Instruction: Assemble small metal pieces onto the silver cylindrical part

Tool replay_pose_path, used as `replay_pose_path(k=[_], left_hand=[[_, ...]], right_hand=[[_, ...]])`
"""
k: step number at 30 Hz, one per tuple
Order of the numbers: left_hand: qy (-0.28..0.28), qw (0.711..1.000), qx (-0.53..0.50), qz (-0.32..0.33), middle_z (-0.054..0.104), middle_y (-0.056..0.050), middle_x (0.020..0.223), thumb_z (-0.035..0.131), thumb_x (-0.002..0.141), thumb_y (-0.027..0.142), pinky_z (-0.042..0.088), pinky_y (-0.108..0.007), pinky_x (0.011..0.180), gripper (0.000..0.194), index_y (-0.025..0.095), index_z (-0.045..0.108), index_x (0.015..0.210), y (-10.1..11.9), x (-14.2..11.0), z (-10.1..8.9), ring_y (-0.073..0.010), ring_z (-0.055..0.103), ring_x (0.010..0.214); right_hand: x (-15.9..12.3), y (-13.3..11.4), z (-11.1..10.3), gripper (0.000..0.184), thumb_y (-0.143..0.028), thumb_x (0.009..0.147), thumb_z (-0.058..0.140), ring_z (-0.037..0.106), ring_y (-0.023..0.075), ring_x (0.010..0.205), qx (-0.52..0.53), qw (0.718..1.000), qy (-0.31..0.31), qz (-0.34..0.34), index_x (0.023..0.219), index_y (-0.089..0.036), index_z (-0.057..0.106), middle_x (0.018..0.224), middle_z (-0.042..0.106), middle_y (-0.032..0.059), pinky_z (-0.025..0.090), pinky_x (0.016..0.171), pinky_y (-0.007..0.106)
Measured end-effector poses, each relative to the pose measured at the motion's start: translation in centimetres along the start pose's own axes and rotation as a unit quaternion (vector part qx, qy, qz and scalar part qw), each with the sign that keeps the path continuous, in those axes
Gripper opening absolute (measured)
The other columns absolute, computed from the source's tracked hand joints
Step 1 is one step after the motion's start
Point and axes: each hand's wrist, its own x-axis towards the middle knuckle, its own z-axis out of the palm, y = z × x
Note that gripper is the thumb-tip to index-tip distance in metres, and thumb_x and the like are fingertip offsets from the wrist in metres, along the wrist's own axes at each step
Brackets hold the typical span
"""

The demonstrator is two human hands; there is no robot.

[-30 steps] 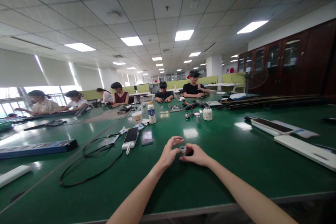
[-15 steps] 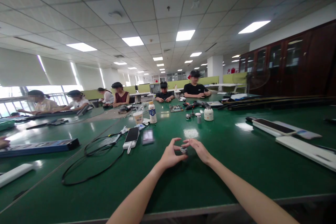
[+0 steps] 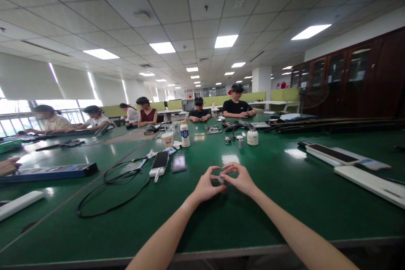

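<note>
A small silver metal cylinder (image 3: 221, 180) is on or just above the green table in front of me; its exact kind is too small to make out. Curved around it, my left hand (image 3: 204, 186) grips its sides between thumb and fingers. From the right, my right hand (image 3: 242, 180) pinches at the top of the cylinder with thumb and fingertips. Those fingers partly cover the cylinder. Farther off stand a grey metal cylinder (image 3: 241, 143), a shiny metal piece (image 3: 228, 139) and a white jar (image 3: 252, 137).
To the left lie a phone (image 3: 160, 160) on a white power bank, a looped black cable (image 3: 95, 196) and a small card (image 3: 179, 163). A bottle (image 3: 184, 134) and a cup (image 3: 167, 139) stand beyond. White flat devices (image 3: 368, 181) lie right. Several people sit around the table.
My right hand has closed in, its thumb and fingertips now meeting at the top of the cylinder. The left hand keeps its grip. The whole view has shifted slightly.
</note>
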Motion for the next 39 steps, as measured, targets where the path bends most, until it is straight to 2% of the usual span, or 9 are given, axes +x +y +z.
replay_pose_path(k=[3,6,11,15,18,22,28,33,39], left_hand=[[-0.002,1.0,0.006,-0.008,0.071,-0.008,0.091,0.075,0.062,0.023,0.04,-0.039,0.092,0.068,0.02,0.043,0.122,0.2,0.0,0.0,-0.0243,0.064,0.094],[-0.002,1.0,0.019,-0.012,0.071,-0.007,0.09,0.074,0.063,0.025,0.04,-0.039,0.092,0.066,0.02,0.044,0.121,0.4,0.0,-0.1,-0.0244,0.063,0.094],[-0.005,1.0,0.022,-0.013,0.07,-0.007,0.093,0.074,0.063,0.027,0.04,-0.038,0.092,0.064,0.02,0.045,0.12,0.5,0.0,-0.2,-0.0239,0.063,0.096],[-0.012,1.0,0.011,-0.016,0.07,-0.009,0.095,0.074,0.064,0.027,0.043,-0.037,0.09,0.062,0.019,0.047,0.119,0.5,-0.1,-0.2,-0.0235,0.064,0.093],[-0.014,1.0,0.009,-0.013,0.069,-0.009,0.095,0.074,0.064,0.027,0.043,-0.037,0.09,0.06,0.019,0.048,0.118,0.5,-0.1,-0.1,-0.0234,0.064,0.093],[-0.019,1.0,0.002,-0.01,0.069,-0.009,0.094,0.073,0.065,0.027,0.043,-0.037,0.09,0.057,0.018,0.05,0.117,0.6,-0.1,-0.2,-0.0234,0.064,0.094],[-0.02,1.0,-0.012,0.002,0.07,-0.009,0.095,0.073,0.065,0.025,0.045,-0.038,0.089,0.057,0.018,0.05,0.116,0.1,-0.1,-0.1,-0.0239,0.064,0.093],[-0.02,1.0,-0.015,0.016,0.07,-0.009,0.094,0.073,0.066,0.024,0.046,-0.036,0.087,0.054,0.017,0.05,0.114,-0.1,0.0,0.0,-0.0234,0.065,0.092],[-0.021,1.0,-0.015,0.015,0.07,-0.008,0.094,0.072,0.066,0.023,0.047,-0.034,0.085,0.053,0.018,0.05,0.113,0.0,0.0,0.0,-0.0225,0.065,0.091]], right_hand=[[0.7,0.9,-0.6,0.028,-0.033,0.07,0.067,0.068,0.0222,0.082,0.001,0.998,0.068,0.006,0.092,-0.019,0.056,0.08,0.072,0.0059,0.049,0.082,0.037],[1.2,3.1,-1.7,0.024,-0.032,0.071,0.065,0.068,0.0227,0.082,-0.037,0.992,0.117,0.026,0.089,-0.019,0.057,0.082,0.072,0.0068,0.049,0.08,0.037],[1.2,7.3,-3.0,0.022,-0.025,0.066,0.067,0.069,0.022,0.078,-0.138,0.986,0.023,0.089,0.087,-0.021,0.063,0.074,0.072,0.0021,0.049,0.082,0.037],[1.1,8.3,-2.9,0.026,-0.024,0.065,0.067,0.068,0.0216,0.086,-0.136,0.988,-0.006,0.076,0.091,-0.023,0.065,0.083,0.073,0.0017,0.049,0.085,0.036],[1.3,7.5,-2.7,0.026,-0.022,0.067,0.066,0.068,0.0219,0.085,-0.129,0.989,0.002,0.076,0.093,-0.023,0.065,0.081,0.073,0.0018,0.049,0.086,0.037],[1.2,4.3,-2.1,0.03,-0.026,0.072,0.063,0.068,0.0221,0.088,-0.058,0.996,0.051,0.045,0.101,-0.021,0.06,0.086,0.072,0.0047,0.048,0.088,0.038],[-0.1,-0.1,-0.5,0.027,-0.03,0.077,0.061,0.067,0.0206,0.087,0.001,1.0,0.011,-0.027,0.102,-0.02,0.059,0.088,0.071,0.0054,0.048,0.088,0.04],[-0.5,0.0,0.2,0.024,-0.028,0.078,0.06,0.067,0.0189,0.083,-0.008,0.999,-0.003,-0.042,0.1,-0.02,0.061,0.088,0.07,0.0043,0.05,0.084,0.037],[-0.4,0.0,0.6,0.02,-0.027,0.078,0.06,0.066,0.0182,0.083,-0.007,0.998,0.025,-0.053,0.096,-0.02,0.061,0.089,0.069,0.0038,0.05,0.083,0.035]])
